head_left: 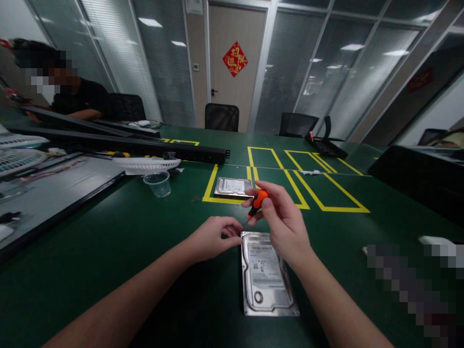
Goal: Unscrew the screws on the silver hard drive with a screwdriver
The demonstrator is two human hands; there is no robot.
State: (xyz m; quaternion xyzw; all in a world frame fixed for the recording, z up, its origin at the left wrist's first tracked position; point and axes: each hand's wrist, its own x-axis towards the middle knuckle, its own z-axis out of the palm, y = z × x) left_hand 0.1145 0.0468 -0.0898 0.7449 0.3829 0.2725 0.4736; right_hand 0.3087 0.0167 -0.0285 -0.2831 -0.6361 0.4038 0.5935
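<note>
A silver hard drive (266,270) lies label side up on the green table in front of me. My right hand (284,217) is closed around an orange and black screwdriver (258,202), its thin shaft slanting down to the drive's far left corner. At that same corner is my left hand (219,236), with thumb and fingers curled together beside the screwdriver tip and the drive's edge. Whatever sits between those left fingertips is too small to make out. Just beyond my hands, a second hard drive (232,186) rests inside a yellow taped outline.
A clear plastic cup (158,184) and a white basket (148,165) stand to the left, near long black rails (188,152) and a grey metal panel (61,193). A person (78,96) sits far left. A black object (416,179) stands at right.
</note>
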